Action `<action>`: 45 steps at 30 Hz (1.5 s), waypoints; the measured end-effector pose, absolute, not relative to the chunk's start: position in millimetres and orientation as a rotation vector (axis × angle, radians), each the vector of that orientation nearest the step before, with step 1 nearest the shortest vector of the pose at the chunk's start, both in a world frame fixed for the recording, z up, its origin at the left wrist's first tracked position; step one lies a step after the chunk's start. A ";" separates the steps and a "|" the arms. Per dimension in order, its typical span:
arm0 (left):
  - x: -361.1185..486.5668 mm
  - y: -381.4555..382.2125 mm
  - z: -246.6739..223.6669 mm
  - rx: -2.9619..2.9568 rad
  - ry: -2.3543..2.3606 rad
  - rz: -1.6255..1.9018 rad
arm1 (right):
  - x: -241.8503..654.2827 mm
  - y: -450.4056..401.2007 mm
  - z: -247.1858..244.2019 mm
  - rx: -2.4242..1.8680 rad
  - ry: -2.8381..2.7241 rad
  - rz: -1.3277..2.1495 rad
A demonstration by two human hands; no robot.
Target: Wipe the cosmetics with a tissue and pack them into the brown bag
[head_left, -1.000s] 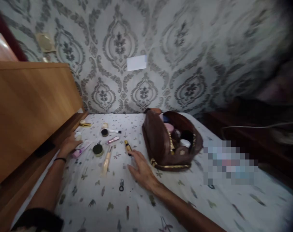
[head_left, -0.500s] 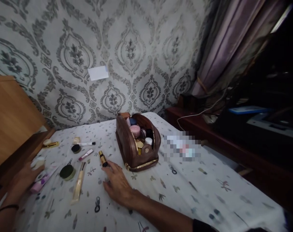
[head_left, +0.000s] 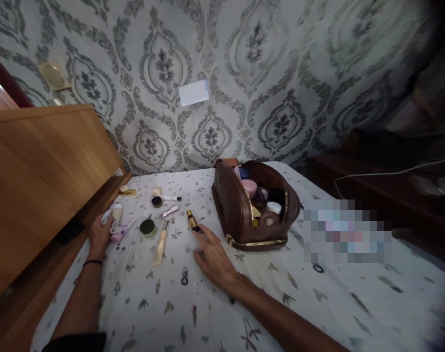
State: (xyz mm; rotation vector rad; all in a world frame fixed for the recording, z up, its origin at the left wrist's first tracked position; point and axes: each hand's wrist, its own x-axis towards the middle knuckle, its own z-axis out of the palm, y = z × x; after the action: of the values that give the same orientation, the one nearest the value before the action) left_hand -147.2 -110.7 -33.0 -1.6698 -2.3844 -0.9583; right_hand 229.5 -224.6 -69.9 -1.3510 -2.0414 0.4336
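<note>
My left hand (head_left: 100,233) is at the left edge of the bed-like cloth surface, fingers curled at a white item (head_left: 105,217) I cannot make out fully. Beside its fingertips are a beige bottle (head_left: 117,214) and a pink tube (head_left: 122,231). My right hand (head_left: 213,252) rests palm down with fingers stretched out. Its fingertips are at the black end of a small gold-and-black cosmetic tube (head_left: 191,219). To the right of that hand stands a brown makeup bag (head_left: 228,210), unzipped and full of jars, among them a pink one (head_left: 248,187) and a white-lidded one (head_left: 273,208).
Between the hands lie a green-lidded jar (head_left: 148,227), a cream-coloured tube (head_left: 161,244), a pink lip gloss (head_left: 169,211), a black-lidded pot (head_left: 157,201) and a white brush-like stick (head_left: 171,198). A wooden panel (head_left: 50,171) borders the left; a blurred-out item (head_left: 347,232) lies right.
The camera view has swung left, so everything sits further right in the picture. The bag and the gold tube keep their places on the cloth; my right hand stays by the tube.
</note>
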 end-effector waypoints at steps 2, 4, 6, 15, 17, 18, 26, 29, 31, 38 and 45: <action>-149.1 -110.8 -35.1 -1.658 -2.360 -1.054 | 229.9 -223.8 -70.5 -1.327 -2.069 0.411; -149.6 -110.4 -33.0 -1.619 -2.326 -1.132 | 230.1 -223.3 -70.5 -1.298 -2.097 0.381; -147.6 -110.8 -26.2 -1.577 -2.253 -1.196 | 230.2 -222.9 -70.9 -1.270 -2.117 0.353; -65.5 -134.8 -4.3 -2.432 -1.718 -0.896 | 233.1 -220.0 -80.9 -1.212 -2.125 0.267; -45.2 -143.0 -10.3 -2.552 -1.661 -0.751 | 233.3 -220.3 -81.8 -1.219 -2.123 0.258; -38.2 -146.3 -13.4 -2.567 -1.661 -0.698 | 233.1 -220.5 -82.2 -1.224 -2.119 0.256; -22.8 -156.1 -3.1 -2.433 -1.751 -0.650 | 232.3 -224.3 -74.3 -1.162 -1.948 0.373; 1.2 -174.5 16.2 -2.482 -1.644 -0.913 | 228.1 -230.8 -56.4 -1.068 -1.755 0.612; 24.6 -192.4 26.2 -2.579 -1.443 -1.141 | 222.1 -235.8 -44.5 -1.005 -1.555 0.950; 77.2 -229.7 20.5 -2.614 -0.983 -1.096 | 209.0 -243.3 -39.3 -0.744 -0.876 1.714; 75.5 -227.1 9.0 -2.735 -1.230 -1.383 | 209.9 -243.6 -48.5 -0.631 -0.819 1.824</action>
State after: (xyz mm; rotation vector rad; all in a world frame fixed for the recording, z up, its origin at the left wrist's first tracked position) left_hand 75.5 -227.1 9.0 -2.7351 -1.2295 -1.3828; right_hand 209.9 -243.6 -48.5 -0.6315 -0.8185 1.8237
